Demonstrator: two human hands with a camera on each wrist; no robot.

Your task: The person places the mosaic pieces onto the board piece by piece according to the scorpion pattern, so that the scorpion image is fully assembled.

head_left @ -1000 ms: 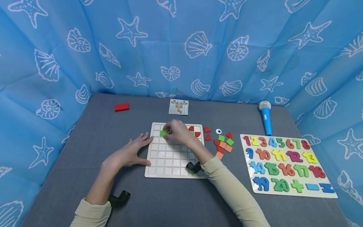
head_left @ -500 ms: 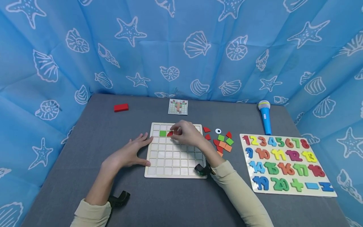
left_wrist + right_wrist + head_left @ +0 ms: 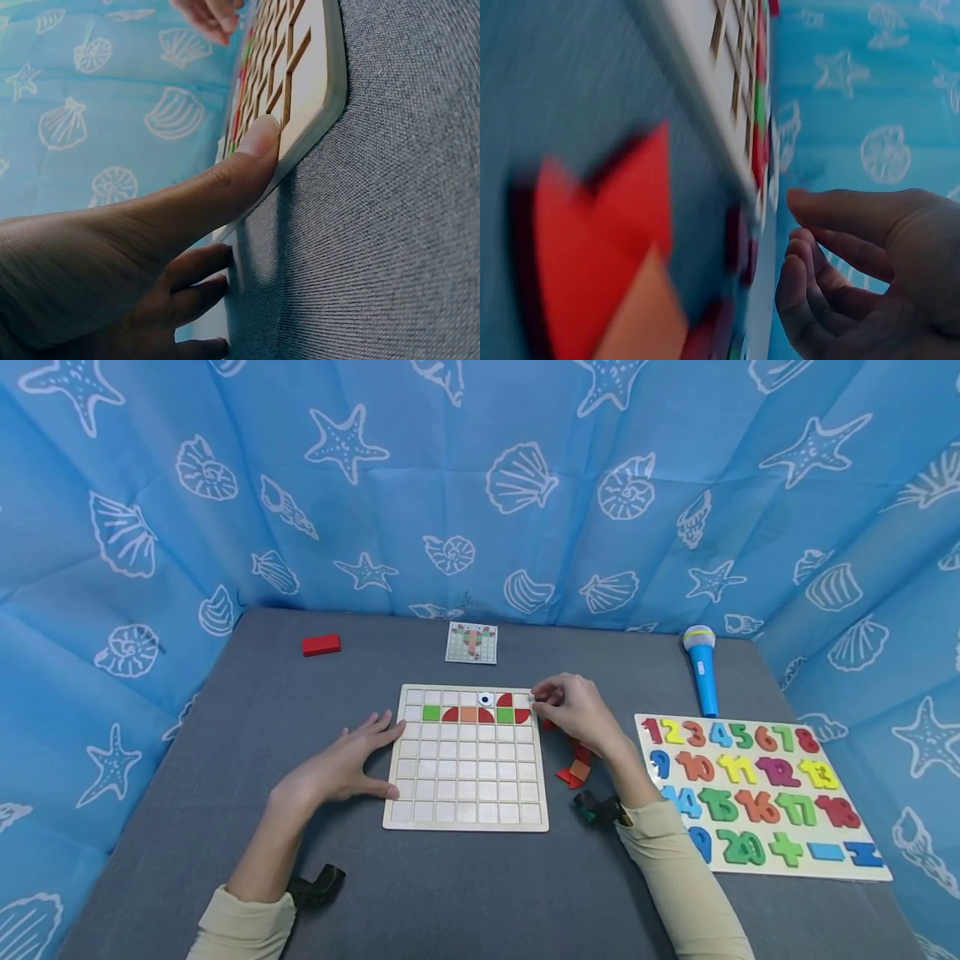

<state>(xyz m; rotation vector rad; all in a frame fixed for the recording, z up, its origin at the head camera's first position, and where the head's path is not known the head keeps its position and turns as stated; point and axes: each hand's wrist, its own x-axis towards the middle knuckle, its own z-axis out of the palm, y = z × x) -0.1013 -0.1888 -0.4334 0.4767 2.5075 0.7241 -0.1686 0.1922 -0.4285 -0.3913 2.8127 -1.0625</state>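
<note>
The pale grid board (image 3: 467,789) lies mid-table, bearing a green square (image 3: 431,713), red quarter-circles (image 3: 450,715), an orange square (image 3: 468,715) and a round eye piece (image 3: 486,699) in its upper rows. My left hand (image 3: 341,764) rests at the board's left edge, fingers spread. Its thumb (image 3: 259,139) touches the rim in the left wrist view. At the upper right edge, my right hand (image 3: 577,706) has thumb and fingers bent close together. Whether they pinch a small piece is unclear. Loose red pieces (image 3: 573,778) and another orange square (image 3: 580,768) lie below that hand, which hides others.
A small pattern card (image 3: 472,643) lies behind the board. A red block (image 3: 321,644) is at the back left. To the right are a blue toy microphone (image 3: 702,672) and a number puzzle (image 3: 772,852). A blue patterned curtain (image 3: 480,485) surrounds the table.
My right hand has moved right from the board's upper row to its right edge, leaving the red quarter-circle beside the orange square and uncovering the eye piece. My left hand stays put.
</note>
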